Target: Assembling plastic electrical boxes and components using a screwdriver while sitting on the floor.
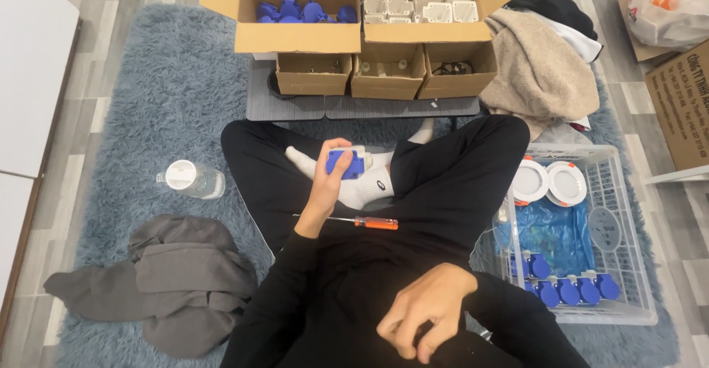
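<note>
1. While the left hand [326, 180] is closed around a blue socket piece [346, 163] held over the crossed legs, the right hand [425, 315] sits low near the lap with its fingers curled together — whether it pinches anything I cannot tell.
2. Done so far, by the look of it: a row of blue finished pieces [565, 288] lies in the white plastic crate [635, 265] on the right.
3. Left to do: the cardboard box [299, 37] ahead holds more blue parts [303, 10], and its neighbour holds white housings [421, 2] — plenty remain.
4. The orange-handled screwdriver [362, 222] rests on the lap, touched by neither hand, so I judge the piece in hand is mid-assembly.
</note>
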